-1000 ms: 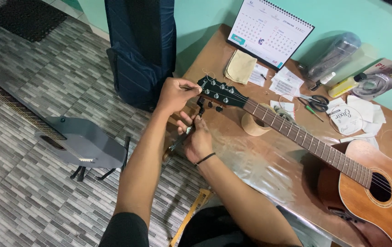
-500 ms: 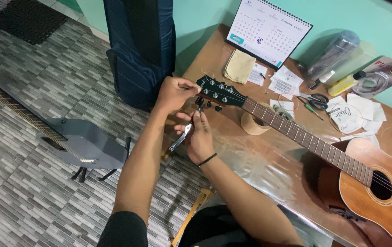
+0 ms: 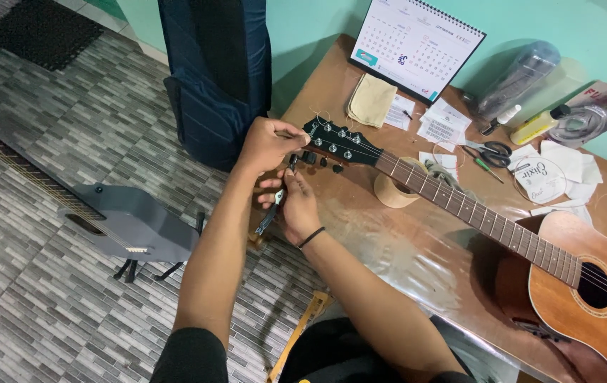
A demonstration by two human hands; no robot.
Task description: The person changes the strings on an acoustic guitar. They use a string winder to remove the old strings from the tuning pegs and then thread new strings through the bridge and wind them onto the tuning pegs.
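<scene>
Acoustic guitar [image 3: 530, 262] lies on the table [image 3: 403, 248], long axis running lower right to frame centre, black headstock [image 3: 335, 144] at its upper-left end. Left hand [image 3: 268, 145] is nearer, fingers pinched on a string end at the headstock tip. Right hand [image 3: 296, 206] just below, closed around pliers-like cutters [image 3: 273, 211] w/ nose up toward the tuning pegs.
</scene>
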